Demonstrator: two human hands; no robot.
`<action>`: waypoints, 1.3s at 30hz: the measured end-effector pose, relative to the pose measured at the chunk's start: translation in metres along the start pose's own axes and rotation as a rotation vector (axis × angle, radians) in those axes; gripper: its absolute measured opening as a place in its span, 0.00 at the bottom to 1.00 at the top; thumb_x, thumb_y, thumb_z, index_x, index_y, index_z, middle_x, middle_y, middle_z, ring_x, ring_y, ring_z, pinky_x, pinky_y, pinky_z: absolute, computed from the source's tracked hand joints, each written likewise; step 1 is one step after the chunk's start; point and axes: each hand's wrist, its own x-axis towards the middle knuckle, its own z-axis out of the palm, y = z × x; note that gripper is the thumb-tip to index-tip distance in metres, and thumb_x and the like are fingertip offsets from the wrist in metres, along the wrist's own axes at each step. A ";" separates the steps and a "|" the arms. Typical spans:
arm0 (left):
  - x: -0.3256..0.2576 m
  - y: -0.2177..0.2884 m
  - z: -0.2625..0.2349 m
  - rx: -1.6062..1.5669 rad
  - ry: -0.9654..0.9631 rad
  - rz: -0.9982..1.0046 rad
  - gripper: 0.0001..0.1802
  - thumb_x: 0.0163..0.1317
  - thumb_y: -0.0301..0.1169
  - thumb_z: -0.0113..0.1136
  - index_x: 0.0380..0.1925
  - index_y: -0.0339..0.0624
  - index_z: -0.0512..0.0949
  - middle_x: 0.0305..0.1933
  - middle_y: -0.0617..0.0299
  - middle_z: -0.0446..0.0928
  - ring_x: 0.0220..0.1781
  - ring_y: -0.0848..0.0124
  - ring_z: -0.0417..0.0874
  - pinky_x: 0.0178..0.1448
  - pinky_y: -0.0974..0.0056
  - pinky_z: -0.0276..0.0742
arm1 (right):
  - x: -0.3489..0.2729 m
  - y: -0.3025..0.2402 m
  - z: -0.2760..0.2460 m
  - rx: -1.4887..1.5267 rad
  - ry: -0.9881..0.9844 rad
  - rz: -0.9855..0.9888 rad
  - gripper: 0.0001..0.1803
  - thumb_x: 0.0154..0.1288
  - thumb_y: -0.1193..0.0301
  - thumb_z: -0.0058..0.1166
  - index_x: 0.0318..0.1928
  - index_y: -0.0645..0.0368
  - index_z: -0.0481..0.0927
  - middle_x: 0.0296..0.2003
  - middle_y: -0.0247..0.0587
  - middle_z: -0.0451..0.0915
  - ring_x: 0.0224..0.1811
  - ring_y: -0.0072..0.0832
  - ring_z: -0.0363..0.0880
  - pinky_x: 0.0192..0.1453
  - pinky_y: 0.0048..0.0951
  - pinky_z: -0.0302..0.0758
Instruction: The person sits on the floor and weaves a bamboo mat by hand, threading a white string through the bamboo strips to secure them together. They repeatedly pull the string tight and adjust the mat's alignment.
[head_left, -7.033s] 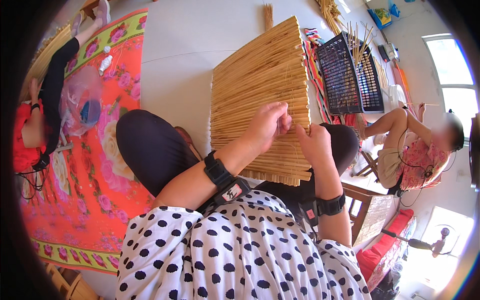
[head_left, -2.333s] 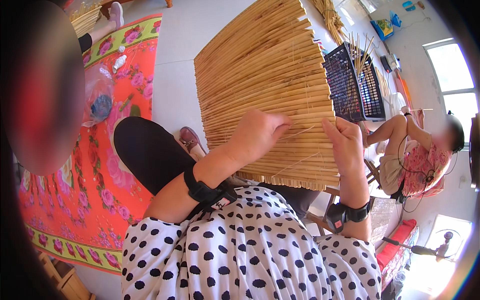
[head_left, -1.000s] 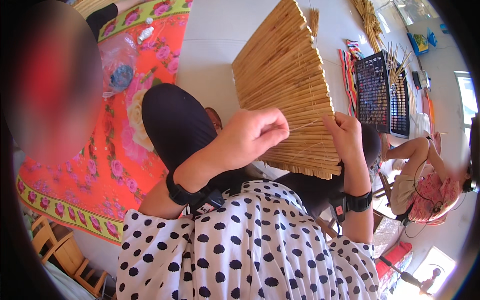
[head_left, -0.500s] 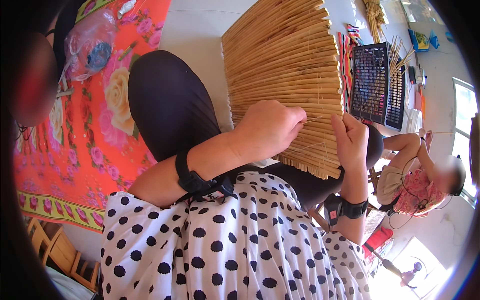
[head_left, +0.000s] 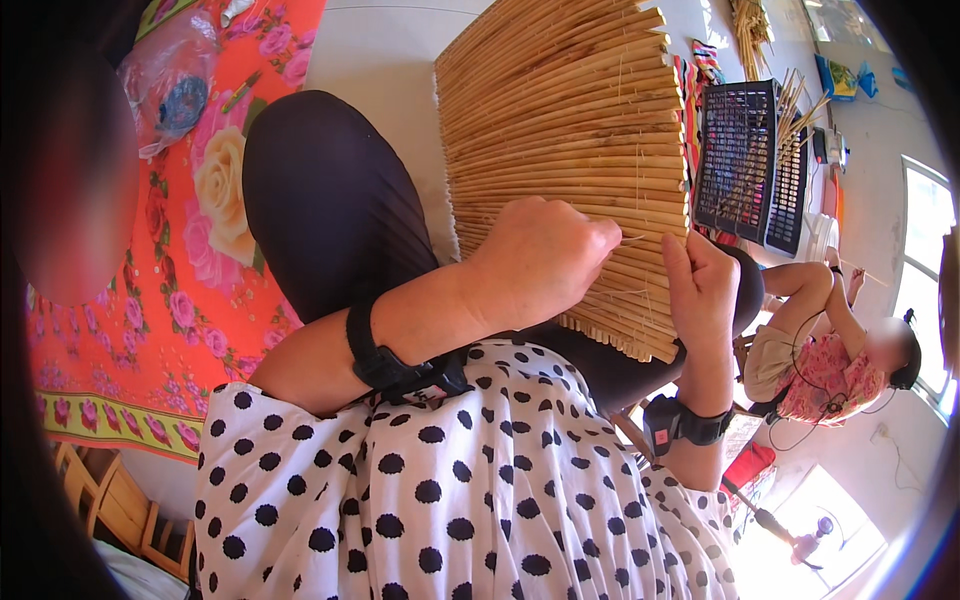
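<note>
Your woven reed mat [head_left: 560, 130] rests on your lap, reeds running left-right, mat stretching away from you. Left hand [head_left: 540, 262] is curled, pinching a thin strand; right hand [head_left: 702, 290] fingers are pressed together at the mat's right edge.

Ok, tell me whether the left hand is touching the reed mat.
Touching. The head view shows the left hand lying closed on the reed mat, its knuckles pressed against the strips with no gap; the right hand grips the mat's near edge.
</note>
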 end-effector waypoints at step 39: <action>-0.001 0.013 -0.007 0.166 -0.006 0.028 0.00 0.56 0.25 0.61 0.28 0.42 0.79 0.23 0.57 0.80 0.27 0.55 0.84 0.29 0.53 0.77 | -0.003 -0.010 0.002 -0.060 0.018 -0.034 0.21 0.66 0.72 0.61 0.20 0.65 0.66 0.12 0.46 0.59 0.15 0.33 0.51 0.18 0.33 0.57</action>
